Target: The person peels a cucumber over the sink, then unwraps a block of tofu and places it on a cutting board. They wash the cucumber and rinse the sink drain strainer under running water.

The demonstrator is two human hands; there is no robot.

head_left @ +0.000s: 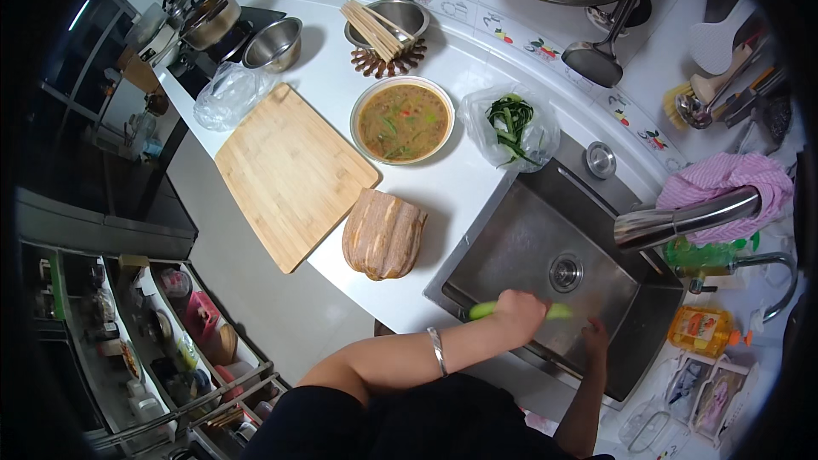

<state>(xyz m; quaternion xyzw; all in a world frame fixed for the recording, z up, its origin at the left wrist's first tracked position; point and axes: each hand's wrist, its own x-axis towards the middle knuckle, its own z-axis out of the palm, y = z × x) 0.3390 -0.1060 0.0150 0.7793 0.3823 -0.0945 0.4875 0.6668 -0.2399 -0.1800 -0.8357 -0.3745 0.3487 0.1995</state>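
Note:
My left hand, with a silver bangle on its wrist, grips a long light-green vegetable over the near side of the stainless steel sink. The vegetable's two ends stick out either side of my fist; its exact kind is unclear. My right hand is over the sink just right of the vegetable's blurred tip, fingers apart, with nothing visible in it. On the counter left of the sink stands a cut piece of pumpkin, beside a wooden cutting board.
Behind the board are a bowl of soup, a plastic bag of green peels and a steel bowl with chopsticks across it. A faucet overhangs the sink's right side. Below left, pull-out shelves stand out over the floor.

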